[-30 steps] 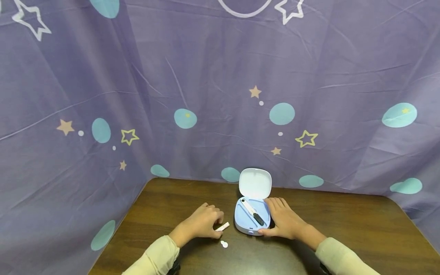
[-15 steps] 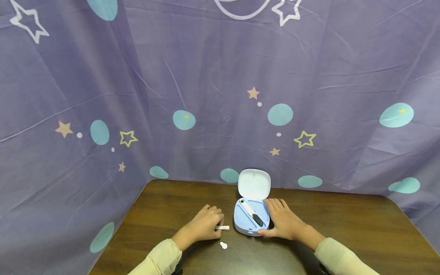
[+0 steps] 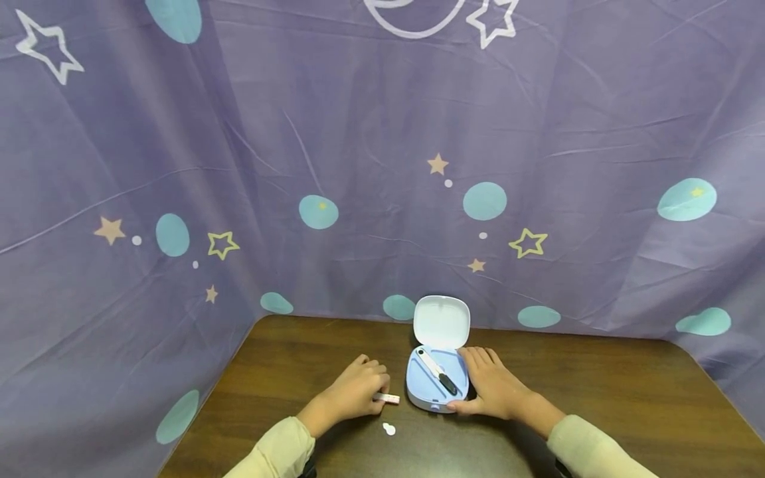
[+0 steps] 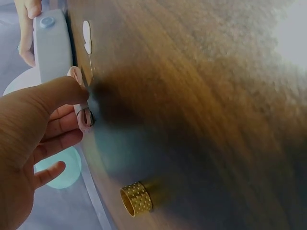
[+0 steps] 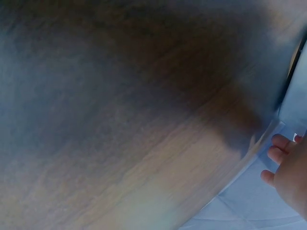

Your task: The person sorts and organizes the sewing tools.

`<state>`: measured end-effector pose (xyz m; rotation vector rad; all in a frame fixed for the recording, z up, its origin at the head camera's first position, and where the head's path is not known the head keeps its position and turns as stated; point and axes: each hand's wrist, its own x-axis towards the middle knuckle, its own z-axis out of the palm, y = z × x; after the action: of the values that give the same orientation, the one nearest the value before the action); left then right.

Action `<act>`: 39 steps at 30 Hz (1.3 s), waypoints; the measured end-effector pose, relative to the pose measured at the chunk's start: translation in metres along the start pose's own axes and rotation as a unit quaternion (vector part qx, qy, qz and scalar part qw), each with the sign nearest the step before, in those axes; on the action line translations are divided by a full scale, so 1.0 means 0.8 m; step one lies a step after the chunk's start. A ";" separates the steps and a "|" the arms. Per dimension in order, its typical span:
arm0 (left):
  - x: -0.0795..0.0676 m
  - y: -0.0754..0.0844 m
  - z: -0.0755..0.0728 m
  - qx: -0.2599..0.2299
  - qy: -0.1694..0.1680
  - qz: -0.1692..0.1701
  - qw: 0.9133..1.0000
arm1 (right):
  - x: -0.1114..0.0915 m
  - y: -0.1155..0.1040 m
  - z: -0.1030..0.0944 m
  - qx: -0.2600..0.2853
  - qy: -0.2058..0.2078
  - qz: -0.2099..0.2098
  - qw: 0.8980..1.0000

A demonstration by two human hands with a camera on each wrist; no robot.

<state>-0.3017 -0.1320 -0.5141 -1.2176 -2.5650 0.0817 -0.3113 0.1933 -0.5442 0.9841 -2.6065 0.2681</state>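
Observation:
My left hand (image 3: pixel 357 390) pinches a folded white and pinkish tape measure (image 4: pixel 85 119) between thumb and fingers, low over the table. One end of the tape sticks out toward the blue case (image 3: pixel 422 385). The case stands with its white lid (image 3: pixel 441 321) raised. Inside it lies a slim white tool (image 3: pixel 427 360) with a round hole at one end and a black part at the other. My right hand (image 3: pixel 493 385) holds the case's right side, thumb at the front near the latch. In the right wrist view, fingers (image 5: pixel 279 154) show at the edge; the grip is mostly hidden.
A white needle threader (image 4: pixel 87 36) with a thin wire lies on the table in front of the case. A gold dimpled thimble (image 4: pixel 137 199) sits beyond the left hand in the left wrist view. The wooden table (image 3: pixel 597 398) meets a purple patterned curtain (image 3: pixel 382 133) behind.
The left hand has turned the tape measure from slanting upward to nearly level, its free end dipping slightly. The right hand stays on the case.

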 end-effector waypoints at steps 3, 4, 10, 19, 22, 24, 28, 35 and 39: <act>0.000 -0.002 0.000 0.013 0.017 0.007 1.000 | 0.001 0.001 0.000 -0.002 0.005 -0.002 1.000; 0.000 -0.003 0.000 0.017 0.022 0.009 1.000 | 0.001 0.001 0.000 -0.003 0.006 -0.002 1.000; 0.007 -0.006 -0.005 0.041 0.039 0.024 0.998 | -0.001 0.000 0.000 0.003 0.010 -0.003 1.000; 0.040 -0.013 -0.035 0.077 0.084 0.068 0.991 | 0.000 0.001 0.002 0.004 0.013 -0.003 1.000; 0.056 -0.014 -0.050 0.079 0.073 0.082 0.991 | -0.001 0.002 0.002 0.006 0.009 -0.001 1.000; 0.066 -0.013 -0.060 0.078 0.065 0.092 0.991 | -0.001 0.002 0.002 0.008 0.006 0.002 1.000; 0.084 -0.010 -0.077 0.088 0.051 0.114 0.988 | 0.001 0.001 0.001 0.015 0.001 0.006 1.000; 0.118 0.001 -0.089 0.117 0.017 0.122 0.986 | 0.001 0.000 -0.001 0.026 0.001 0.007 1.000; 0.136 0.010 -0.087 0.117 0.010 0.118 0.986 | 0.000 0.001 -0.001 0.031 -0.002 0.010 0.999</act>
<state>-0.3405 -0.0489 -0.4229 -1.4118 -2.3035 0.4087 -0.3117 0.1938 -0.5436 0.9792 -2.6273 0.3561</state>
